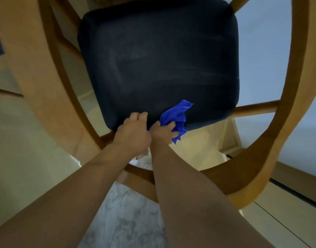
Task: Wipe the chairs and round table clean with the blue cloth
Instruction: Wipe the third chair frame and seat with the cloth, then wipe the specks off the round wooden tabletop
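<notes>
1. Head view: we look down on a chair point(271, 144) with a curved wooden frame and a dark seat point(157, 59).
2. Our left grip point(134, 129) curls its fingers over the seat's near edge and holds it.
3. Just beside it, our right grip point(162, 132) is clamped on the bunched blue cloth point(176, 113). The cloth lies on the seat's near edge and partly hangs over it.

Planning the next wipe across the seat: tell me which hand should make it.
Right. The right hand grips the cloth at the near edge of the seat, so it can likely sweep straight across. The left hand holds no cloth; its fingers curl over the seat edge, seemingly steadying it.
</notes>
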`<act>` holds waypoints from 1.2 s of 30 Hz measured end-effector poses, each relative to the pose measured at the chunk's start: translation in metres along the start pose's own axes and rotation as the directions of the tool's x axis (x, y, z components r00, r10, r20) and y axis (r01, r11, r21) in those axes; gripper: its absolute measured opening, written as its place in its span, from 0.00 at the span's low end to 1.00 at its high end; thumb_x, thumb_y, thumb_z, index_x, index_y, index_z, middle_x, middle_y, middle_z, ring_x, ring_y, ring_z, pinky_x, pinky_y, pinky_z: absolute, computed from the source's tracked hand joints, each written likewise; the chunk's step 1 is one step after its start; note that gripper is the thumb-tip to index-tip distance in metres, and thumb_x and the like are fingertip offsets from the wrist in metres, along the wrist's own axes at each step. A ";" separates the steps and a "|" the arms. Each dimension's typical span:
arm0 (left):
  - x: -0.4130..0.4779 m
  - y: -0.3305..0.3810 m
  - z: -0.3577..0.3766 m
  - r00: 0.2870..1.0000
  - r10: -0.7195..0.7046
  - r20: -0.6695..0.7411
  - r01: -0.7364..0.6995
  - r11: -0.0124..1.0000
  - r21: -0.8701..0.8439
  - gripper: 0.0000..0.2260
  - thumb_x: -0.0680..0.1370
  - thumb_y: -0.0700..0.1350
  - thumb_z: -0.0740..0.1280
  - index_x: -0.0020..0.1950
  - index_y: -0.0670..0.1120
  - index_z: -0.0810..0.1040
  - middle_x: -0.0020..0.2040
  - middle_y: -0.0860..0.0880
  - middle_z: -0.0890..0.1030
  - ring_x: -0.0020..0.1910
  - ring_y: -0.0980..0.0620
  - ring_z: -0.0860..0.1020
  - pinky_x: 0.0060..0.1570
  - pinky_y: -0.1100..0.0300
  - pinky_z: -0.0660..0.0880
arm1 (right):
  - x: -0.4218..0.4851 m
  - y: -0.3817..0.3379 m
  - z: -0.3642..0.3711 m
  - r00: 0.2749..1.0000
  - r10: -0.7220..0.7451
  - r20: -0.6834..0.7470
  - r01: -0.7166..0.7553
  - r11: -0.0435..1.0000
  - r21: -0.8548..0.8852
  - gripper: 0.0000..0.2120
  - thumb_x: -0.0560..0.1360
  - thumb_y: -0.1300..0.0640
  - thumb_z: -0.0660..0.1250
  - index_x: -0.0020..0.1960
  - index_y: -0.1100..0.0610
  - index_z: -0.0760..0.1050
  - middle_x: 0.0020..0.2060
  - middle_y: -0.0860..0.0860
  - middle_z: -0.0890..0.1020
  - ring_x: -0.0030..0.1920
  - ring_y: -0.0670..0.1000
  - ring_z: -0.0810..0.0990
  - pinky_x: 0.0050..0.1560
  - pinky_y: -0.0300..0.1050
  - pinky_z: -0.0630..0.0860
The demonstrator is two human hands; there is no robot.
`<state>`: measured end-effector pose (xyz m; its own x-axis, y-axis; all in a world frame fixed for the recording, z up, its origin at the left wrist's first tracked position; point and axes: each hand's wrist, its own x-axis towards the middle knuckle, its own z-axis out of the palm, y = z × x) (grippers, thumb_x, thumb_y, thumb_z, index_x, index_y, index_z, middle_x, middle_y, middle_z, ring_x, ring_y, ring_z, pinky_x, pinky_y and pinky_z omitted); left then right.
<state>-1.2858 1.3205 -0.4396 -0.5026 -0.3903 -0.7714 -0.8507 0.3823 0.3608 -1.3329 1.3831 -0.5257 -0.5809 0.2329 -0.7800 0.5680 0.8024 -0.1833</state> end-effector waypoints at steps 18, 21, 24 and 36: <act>-0.085 -0.121 -0.175 0.902 0.363 -0.235 -0.398 0.910 -0.120 0.25 0.79 0.41 0.58 0.75 0.48 0.57 0.73 0.49 0.62 0.68 0.49 0.67 0.66 0.53 0.66 | -0.217 -0.088 -0.023 0.676 -0.729 -0.108 0.737 0.668 0.102 0.03 0.73 0.57 0.64 0.45 0.52 0.76 0.51 0.56 0.77 0.46 0.48 0.76 0.50 0.45 0.72; -0.084 -0.129 -0.200 0.892 0.350 -0.287 -0.408 0.896 -0.174 0.25 0.79 0.41 0.59 0.75 0.49 0.56 0.73 0.49 0.61 0.70 0.50 0.65 0.67 0.56 0.65 | -0.243 -0.111 -0.027 0.607 -0.783 -0.135 0.795 0.598 0.106 0.12 0.74 0.56 0.65 0.58 0.53 0.76 0.59 0.51 0.74 0.56 0.46 0.74 0.58 0.43 0.71; -0.078 -0.126 -0.223 0.877 0.329 -0.351 -0.414 0.887 -0.203 0.25 0.79 0.41 0.60 0.75 0.50 0.57 0.73 0.50 0.62 0.69 0.51 0.65 0.64 0.58 0.64 | -0.259 -0.137 -0.025 0.537 -0.832 -0.138 0.844 0.530 0.085 0.14 0.75 0.56 0.65 0.61 0.51 0.75 0.63 0.49 0.72 0.58 0.43 0.72 0.58 0.36 0.67; -0.004 -0.084 -0.315 0.845 0.371 -0.386 -0.470 0.859 -0.204 0.24 0.78 0.42 0.60 0.73 0.50 0.61 0.70 0.48 0.66 0.64 0.53 0.69 0.51 0.64 0.64 | -0.248 -0.255 -0.006 0.491 -0.866 -0.094 0.867 0.476 0.147 0.16 0.76 0.58 0.65 0.63 0.50 0.74 0.64 0.45 0.68 0.54 0.35 0.67 0.49 0.21 0.61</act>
<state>-1.2607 1.0258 -0.3015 -0.7992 -0.5115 -0.3155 -0.5259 0.3412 0.7791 -1.3367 1.1236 -0.2818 -0.8319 -0.5289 -0.1678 -0.1480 0.5030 -0.8515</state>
